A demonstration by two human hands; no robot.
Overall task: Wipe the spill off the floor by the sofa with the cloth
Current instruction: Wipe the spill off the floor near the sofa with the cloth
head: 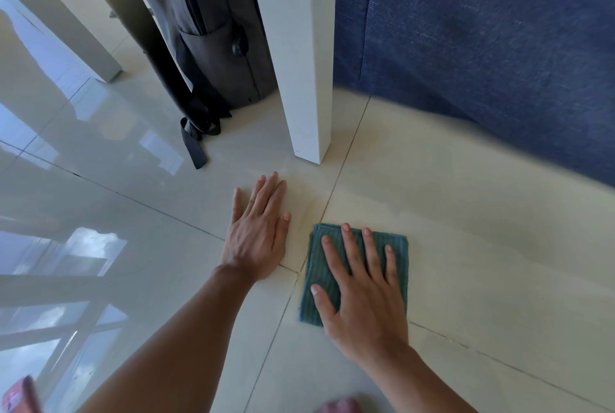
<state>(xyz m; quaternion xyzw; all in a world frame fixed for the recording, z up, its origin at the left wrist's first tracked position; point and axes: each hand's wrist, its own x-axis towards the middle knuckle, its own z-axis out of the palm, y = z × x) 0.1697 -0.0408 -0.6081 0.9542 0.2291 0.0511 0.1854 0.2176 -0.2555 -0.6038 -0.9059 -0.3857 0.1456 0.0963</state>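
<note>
A folded teal cloth [317,274] lies flat on the glossy cream tile floor [482,263]. My right hand [361,293] presses down on it with fingers spread. My left hand [258,233] rests palm down on the bare tile just left of the cloth, fingers apart and holding nothing. The blue fabric sofa [482,40] stands at the upper right, its base edge a short way beyond the cloth. A faint pale smear [301,186] shows on the tile ahead of my left hand; I cannot tell whether it is the spill.
A white table leg [304,80] stands on the floor just beyond my hands. A dark grey backpack [216,56] leans behind it, its strap trailing on the tile. Another white leg [80,43] is at far left. A pink object [20,396] is at the bottom left corner.
</note>
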